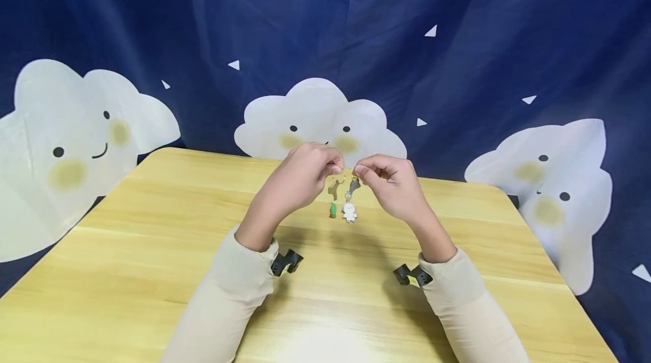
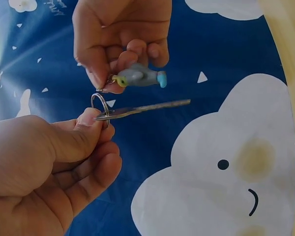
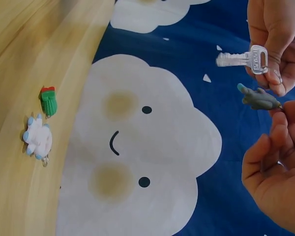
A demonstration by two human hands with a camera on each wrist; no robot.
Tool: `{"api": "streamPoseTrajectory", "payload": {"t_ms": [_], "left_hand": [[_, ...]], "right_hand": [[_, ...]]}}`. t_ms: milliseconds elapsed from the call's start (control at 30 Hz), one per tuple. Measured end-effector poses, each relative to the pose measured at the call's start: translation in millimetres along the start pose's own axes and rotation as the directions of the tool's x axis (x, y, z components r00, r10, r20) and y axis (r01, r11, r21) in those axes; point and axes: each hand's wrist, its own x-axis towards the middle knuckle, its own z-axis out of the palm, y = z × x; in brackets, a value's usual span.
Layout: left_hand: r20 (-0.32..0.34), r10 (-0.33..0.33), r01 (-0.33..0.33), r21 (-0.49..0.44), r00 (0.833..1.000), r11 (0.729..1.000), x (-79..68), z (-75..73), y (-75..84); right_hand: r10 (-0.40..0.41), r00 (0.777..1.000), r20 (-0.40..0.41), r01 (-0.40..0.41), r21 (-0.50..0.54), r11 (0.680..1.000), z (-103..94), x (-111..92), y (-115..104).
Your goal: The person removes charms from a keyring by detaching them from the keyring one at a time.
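Over the table, my left hand [image 1: 300, 176] pinches a metal key ring [image 2: 106, 104] between thumb and forefinger. A single key [image 3: 243, 60] hangs from that ring. Close beside it, my right hand [image 1: 394, 185] pinches the small metal end of a grey animal-shaped charm [image 2: 140, 75] with a blue tip and a yellow end. In the left wrist view, the charm's metal end is right at the top of the ring. Two more charms lie on the table beyond the hands: a green one [image 3: 49, 102] with a red end and a white figure [image 3: 38, 137] with blue tips.
The light wooden table [image 1: 127, 272] spreads under both arms. Behind its far edge hangs a dark blue curtain [image 1: 285, 12] printed with smiling clouds and white triangles. A small black camera [image 1: 287, 262] is worn at each wrist.
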Motion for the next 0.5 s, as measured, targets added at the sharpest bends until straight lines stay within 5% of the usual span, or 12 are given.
{"api": "streamPoseTrajectory", "payload": {"t_ms": [300,500], "left_hand": [[-0.015,-0.031,0.032,0.031,0.999,0.999,-9.0,3.1,-12.4],[0.043,-0.043,0.038,0.109,0.998,0.993,-13.8,11.8,-24.3]], "right_hand": [[0.042,0.998,0.055,-0.041,-0.031,0.999,2.7,2.4,8.1],[0.083,0.99,0.112,-0.077,-0.054,0.996,8.3,1.8,18.3]]}}
